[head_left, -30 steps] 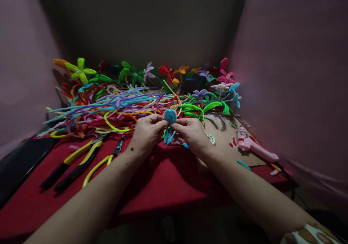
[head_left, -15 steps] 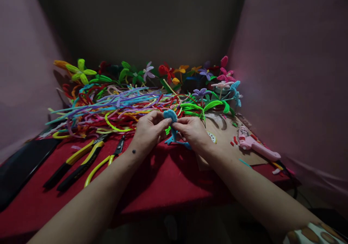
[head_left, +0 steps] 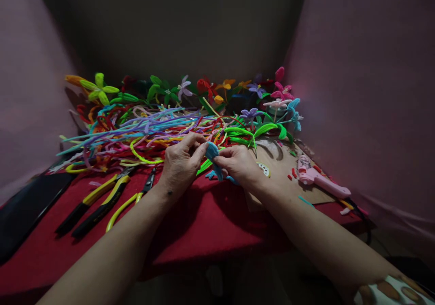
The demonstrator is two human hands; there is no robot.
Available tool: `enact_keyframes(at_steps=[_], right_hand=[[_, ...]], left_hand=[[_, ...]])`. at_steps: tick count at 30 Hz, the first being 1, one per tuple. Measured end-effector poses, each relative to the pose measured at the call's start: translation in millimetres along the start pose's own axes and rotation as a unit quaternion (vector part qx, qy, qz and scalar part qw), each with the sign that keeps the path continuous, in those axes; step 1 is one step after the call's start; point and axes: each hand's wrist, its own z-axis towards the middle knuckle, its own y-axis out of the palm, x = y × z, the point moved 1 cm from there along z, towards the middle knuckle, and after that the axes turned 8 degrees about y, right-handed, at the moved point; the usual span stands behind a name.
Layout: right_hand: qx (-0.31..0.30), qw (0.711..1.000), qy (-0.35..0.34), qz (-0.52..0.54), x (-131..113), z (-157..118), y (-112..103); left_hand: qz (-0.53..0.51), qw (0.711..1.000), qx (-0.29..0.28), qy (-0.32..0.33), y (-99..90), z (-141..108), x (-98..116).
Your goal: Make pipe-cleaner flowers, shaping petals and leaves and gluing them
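Between my two hands is a blue pipe-cleaner petal [head_left: 212, 151], held above the red cloth. My left hand [head_left: 185, 160] pinches its upper left edge between thumb and fingers. From the other side, my right hand [head_left: 238, 163] grips it lower down with thumb and forefinger. Part of the petal is hidden behind the fingertips. More blue pipe-cleaner pieces [head_left: 211, 174] lie on the cloth just beneath, partly covered by my right hand. A bright green strip [head_left: 204, 166] shows behind the petal.
A heap of coloured pipe cleaners [head_left: 149, 133] spreads behind my hands, with pipe-cleaner flowers [head_left: 99, 89] along the back. Left lie yellow-black pliers [head_left: 98, 205], a second yellow-handled tool [head_left: 147, 185] and a black flat object [head_left: 30, 205]. A pink glue gun [head_left: 319, 182] rests on cardboard [head_left: 288, 191] at right.
The blue petal has turned and tilted between my fingers, its lower end now showing more. My left hand has shifted slightly left, and more of the green strip is visible.
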Motion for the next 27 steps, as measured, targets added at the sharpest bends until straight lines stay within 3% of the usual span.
enact_keyframes(at_steps=[5,11,20,27], right_hand=[[-0.006,1.000,0.006,-0.016,-0.1,-0.9,-2.5],[-0.074,0.996,0.036,0.032,2.4,-1.5,-3.9],[-0.056,0.998,0.025,0.021,-0.3,-0.8,-4.6],[-0.051,0.997,0.004,-0.058,4.4,3.5,-5.0]], left_hand=[[0.025,0.999,-0.004,0.035,-0.1,-0.9,-0.8],[0.045,0.997,0.002,0.058,-0.2,-1.7,-1.1],[0.064,0.996,-0.012,0.062,-0.8,-3.2,6.0],[0.095,0.991,-0.035,0.090,-0.9,-3.5,5.5]])
